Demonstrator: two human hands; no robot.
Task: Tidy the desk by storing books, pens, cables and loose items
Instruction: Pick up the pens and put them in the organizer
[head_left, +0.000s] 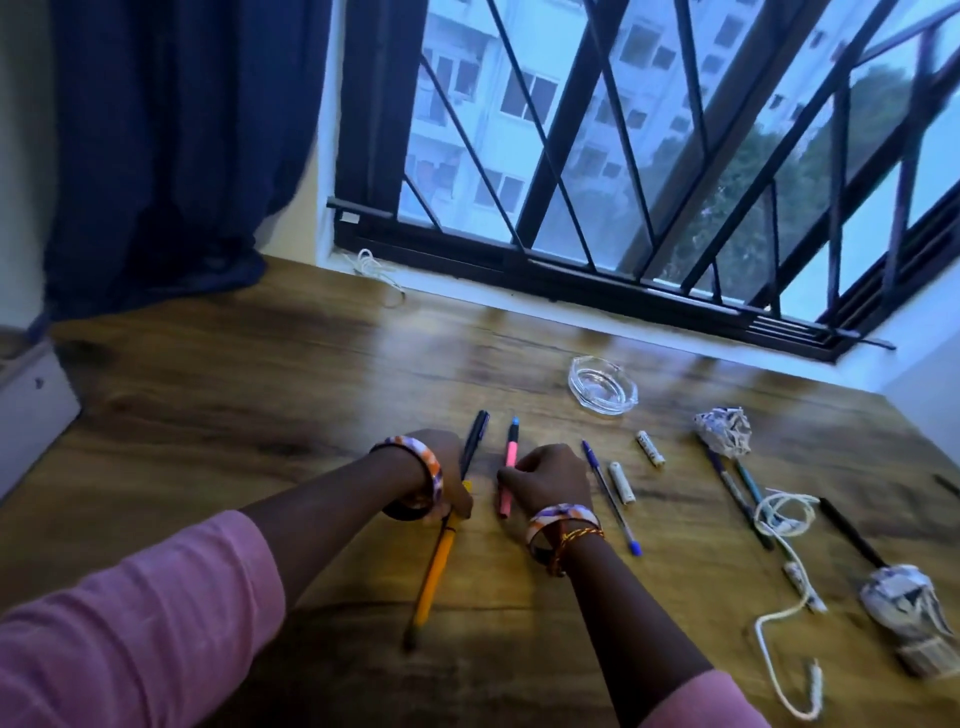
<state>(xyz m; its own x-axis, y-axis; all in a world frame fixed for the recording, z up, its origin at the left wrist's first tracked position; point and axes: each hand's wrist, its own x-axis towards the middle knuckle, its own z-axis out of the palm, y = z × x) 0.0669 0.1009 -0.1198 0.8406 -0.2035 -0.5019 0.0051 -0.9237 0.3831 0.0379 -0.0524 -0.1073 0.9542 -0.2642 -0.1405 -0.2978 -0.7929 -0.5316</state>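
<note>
On the wooden desk, my left hand grips a yellow pencil and a black pen together. My right hand pinches a pink pen with a blue tip. To its right lie a blue ballpoint pen and two white batteries. Further right lie two dark pens, a black pen, a white cable and two crumpled paper balls.
A glass ashtray stands behind the pens. A window with black bars runs along the desk's far edge, with a small white cord on its sill. A dark blue curtain hangs at the left. A white box sits at the desk's left edge.
</note>
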